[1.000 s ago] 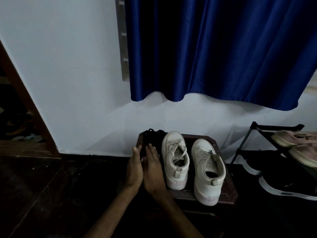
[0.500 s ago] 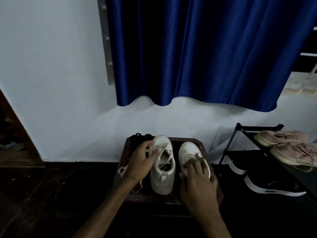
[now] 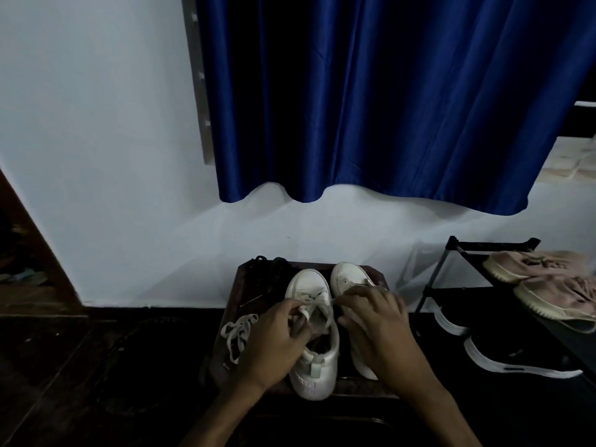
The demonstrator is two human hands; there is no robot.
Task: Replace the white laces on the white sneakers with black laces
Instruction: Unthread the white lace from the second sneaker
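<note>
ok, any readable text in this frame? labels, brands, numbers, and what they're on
No legible text anywhere in the head view.
Left white sneaker: faint marks on the heel, too blurred to read.
Black shoe on the rack: small mark on the white sole, too small to read.

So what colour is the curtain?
The curtain is deep blue, seen in the head view.

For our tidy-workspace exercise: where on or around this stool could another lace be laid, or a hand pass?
Free: on the stool, the left strip between the black laces and the loose white lace; the dark floor left of it. Crowded: the right side, where the left hand and right hand meet at the left sneaker beside the right sneaker.
</note>
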